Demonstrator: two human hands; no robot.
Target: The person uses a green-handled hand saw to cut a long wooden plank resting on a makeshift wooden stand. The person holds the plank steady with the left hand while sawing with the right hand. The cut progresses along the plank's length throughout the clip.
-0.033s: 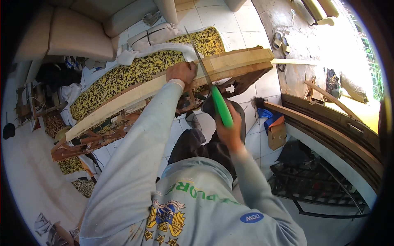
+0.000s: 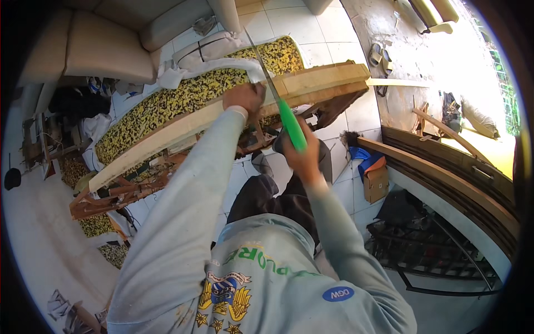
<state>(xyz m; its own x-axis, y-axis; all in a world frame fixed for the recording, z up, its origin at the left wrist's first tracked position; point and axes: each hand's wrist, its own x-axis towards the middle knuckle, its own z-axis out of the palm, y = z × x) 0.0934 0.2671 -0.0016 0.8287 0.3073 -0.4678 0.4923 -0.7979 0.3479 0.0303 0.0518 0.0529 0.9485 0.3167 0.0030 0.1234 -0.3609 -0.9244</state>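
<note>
A handsaw with a green handle (image 2: pixel 291 126) is gripped in my right hand (image 2: pixel 305 158). Its thin blade (image 2: pixel 263 65) slants away across a pale wooden board (image 2: pixel 167 136), crossing the board's edge to the right of my left hand. Whether the teeth have cut into the wood is too small to tell. My left hand (image 2: pixel 243 99) is closed over the board's top edge, close beside the blade. The long, slightly curved board runs along a worn brown wooden frame (image 2: pixel 133 188), which spans from lower left to upper right in front of my knees.
Behind the board lies a yellow-and-black speckled foam pad (image 2: pixel 161 106) on white tiles. A beige sofa (image 2: pixel 105 44) stands at the far left. To the right are long wooden beams (image 2: pixel 439 170), a small brown box (image 2: pixel 376 185) and a pair of sandals (image 2: pixel 381 59).
My right hand has pushed the saw forward and slightly left, so its handle is closer to the board. My left hand stays in nearly the same place on the board.
</note>
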